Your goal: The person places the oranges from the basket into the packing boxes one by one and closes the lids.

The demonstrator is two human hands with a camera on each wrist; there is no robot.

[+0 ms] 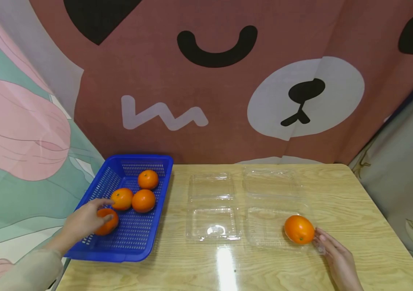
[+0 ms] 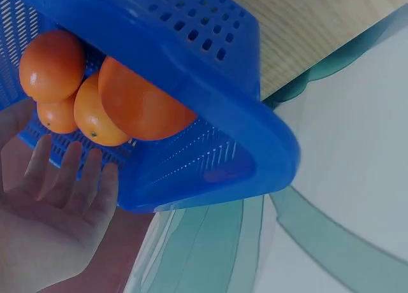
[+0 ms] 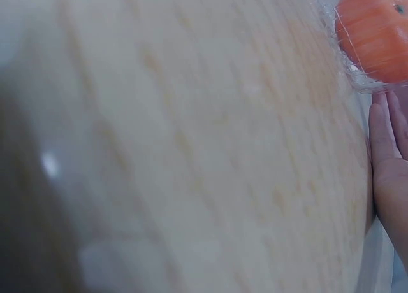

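Note:
My left hand (image 1: 87,218) reaches over the blue basket (image 1: 138,255), thumb and fingers spread about the nearest orange (image 1: 106,226). In the left wrist view the fingers of that hand (image 2: 57,210) are apart and hold nothing. Three more oranges lie in the basket, among them a lighter one (image 1: 122,199) by my fingertips. On the right, a single orange (image 1: 299,229) sits in the front half of a clear plastic box (image 1: 264,232). My right hand (image 1: 339,258) has its extended fingers at that box's right edge, beside the orange, as the right wrist view also shows.
A second clear plastic box (image 1: 213,224), lid folded back, lies between the basket and the box with the orange. Both boxes rest on a wood-grain table (image 1: 352,210). A printed curtain (image 1: 221,89) hangs along the table's back edge.

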